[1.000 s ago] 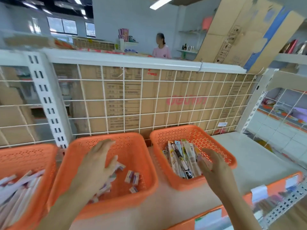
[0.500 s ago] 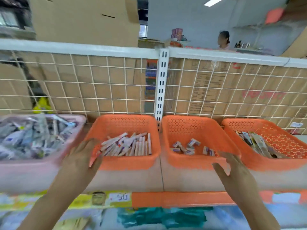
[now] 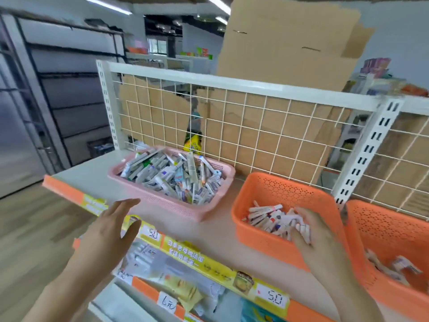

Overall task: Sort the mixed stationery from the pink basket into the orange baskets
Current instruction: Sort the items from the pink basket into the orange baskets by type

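The pink plastic basket with little holes (image 3: 162, 206) sits on the white shelf (image 3: 88, 175). It is piled high with mixed pens and small packs (image 3: 171, 175) that point every which way. The basket's long side runs along the shelf's front edge.

The left hand (image 3: 111, 226) hangs in the air just in front of the pink basket, a bit to its left, and does not touch it. Its grip is spread wide, fingers straight, with nothing in it. The fingers point at the basket, so the pile lies ahead of them and a little to the right.

The right hand (image 3: 322, 240) is well to the right of the pink basket, over the front of the nearest orange plastic basket (image 3: 287, 189). Its grip is stretched out flat on the short white sticks (image 3: 264, 209) in there, and I see nothing pinched.

The left hand is the nearer one, so I think it should pick the next piece. The pink basket is so full that most of the sorting looks undone.

A second orange basket (image 3: 394, 235) stands even further right. Behind the pink basket is a white wire grid (image 3: 255, 126) with brown cardboard boxes (image 3: 290, 47) past it. Below it runs a yellow and orange price strip (image 3: 185, 252). The room looks like a shop, with a wood floor (image 3: 34, 228) off to the left.
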### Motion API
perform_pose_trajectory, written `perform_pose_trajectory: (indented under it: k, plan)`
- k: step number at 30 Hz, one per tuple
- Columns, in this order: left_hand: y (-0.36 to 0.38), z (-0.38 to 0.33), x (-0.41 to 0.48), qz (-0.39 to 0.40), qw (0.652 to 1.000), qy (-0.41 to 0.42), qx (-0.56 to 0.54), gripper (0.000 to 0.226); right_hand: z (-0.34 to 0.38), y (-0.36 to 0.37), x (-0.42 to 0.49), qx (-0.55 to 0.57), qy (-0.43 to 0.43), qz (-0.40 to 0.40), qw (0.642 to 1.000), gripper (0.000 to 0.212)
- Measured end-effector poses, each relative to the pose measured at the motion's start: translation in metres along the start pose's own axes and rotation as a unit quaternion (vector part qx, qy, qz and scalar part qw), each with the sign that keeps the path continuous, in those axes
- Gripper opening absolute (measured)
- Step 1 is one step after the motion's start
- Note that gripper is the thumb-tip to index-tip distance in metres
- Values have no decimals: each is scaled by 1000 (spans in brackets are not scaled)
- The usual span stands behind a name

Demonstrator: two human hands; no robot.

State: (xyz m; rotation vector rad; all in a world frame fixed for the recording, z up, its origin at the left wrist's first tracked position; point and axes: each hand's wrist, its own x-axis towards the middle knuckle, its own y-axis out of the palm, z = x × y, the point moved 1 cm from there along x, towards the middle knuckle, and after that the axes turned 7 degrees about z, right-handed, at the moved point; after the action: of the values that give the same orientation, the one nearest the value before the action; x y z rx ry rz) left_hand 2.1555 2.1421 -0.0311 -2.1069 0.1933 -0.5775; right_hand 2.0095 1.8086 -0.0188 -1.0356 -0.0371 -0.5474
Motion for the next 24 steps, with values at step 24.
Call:
perform_pose_trajectory:
  k: [24]
  plan:
    - [28, 56, 145, 51, 994, -96, 11, 38, 86, 95, 164, 36, -127, 149, 980, 45]
